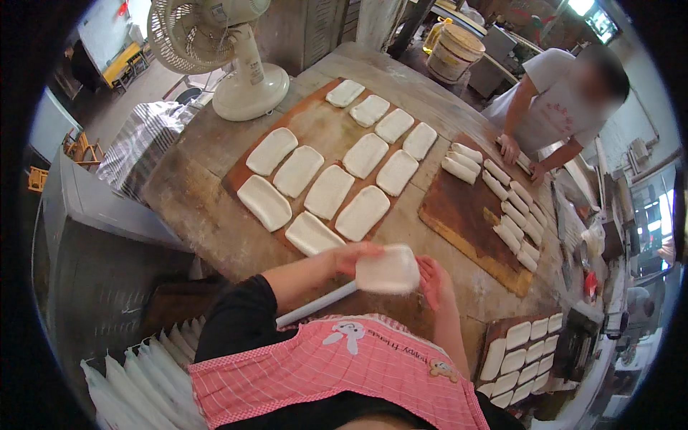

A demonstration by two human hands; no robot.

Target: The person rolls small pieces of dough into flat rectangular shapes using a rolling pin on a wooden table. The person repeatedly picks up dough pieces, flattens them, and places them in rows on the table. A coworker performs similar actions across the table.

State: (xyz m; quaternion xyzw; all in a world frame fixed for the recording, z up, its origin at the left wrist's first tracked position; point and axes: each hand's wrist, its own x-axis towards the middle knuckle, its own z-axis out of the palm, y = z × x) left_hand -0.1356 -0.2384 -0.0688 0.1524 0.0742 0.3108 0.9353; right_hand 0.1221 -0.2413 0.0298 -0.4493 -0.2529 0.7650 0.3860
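Between my left hand (361,255) and my right hand (434,278) a flat piece of dough (388,270) is held up by its edges, slightly blurred. Beneath and behind it is the wooden table (204,236). Just beyond my left hand, a dough slab (313,235) lies at the near corner of a brown board (322,121). Several more flat, rounded rectangles of dough (329,192) rest on that board in uneven rows. A pale rod (317,305) extends from below the held dough towards my apron.
A thick board (457,215) with dough rolls (505,239) lies to the right. Across the table a co-worker (559,102) has both hands on a roll. An electric fan (252,80) stands on the far left corner. Another tray of dough pieces (515,359) sits lower right.
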